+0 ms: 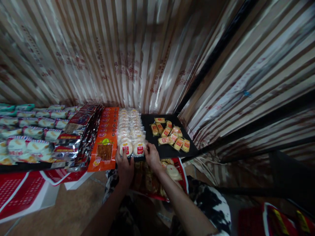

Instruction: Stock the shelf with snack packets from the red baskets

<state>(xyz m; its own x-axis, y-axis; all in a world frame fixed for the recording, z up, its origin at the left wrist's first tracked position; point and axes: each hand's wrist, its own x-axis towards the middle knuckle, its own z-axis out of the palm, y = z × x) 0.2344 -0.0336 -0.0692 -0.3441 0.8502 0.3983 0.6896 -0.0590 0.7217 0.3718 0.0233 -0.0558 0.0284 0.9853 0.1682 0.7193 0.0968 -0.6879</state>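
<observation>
My left hand [125, 167] rests at the front of a double row of clear-wrapped round white crackers [131, 129]. Its fingers lie on and beside the front left cracker [126, 148], which carries a red label. At the right edge of the matching front right cracker [139, 149], my right hand [153, 158] has its fingers bent against the wrapper. The two hands hold the front pair between them, at the near edge of the black shelf board [158, 151]. Parts of the fingertips are hard to make out in the dim light.
Loose yellow wrapped snacks [171, 134] lie right of the crackers. To the left stand orange snack packets [104, 141], dark foil packets [81, 131] and rows of white-blue packs [31, 144]. Below are red-white baskets [22, 190] and a filled basket [183, 172]. Striped curtain [133, 49] hangs behind.
</observation>
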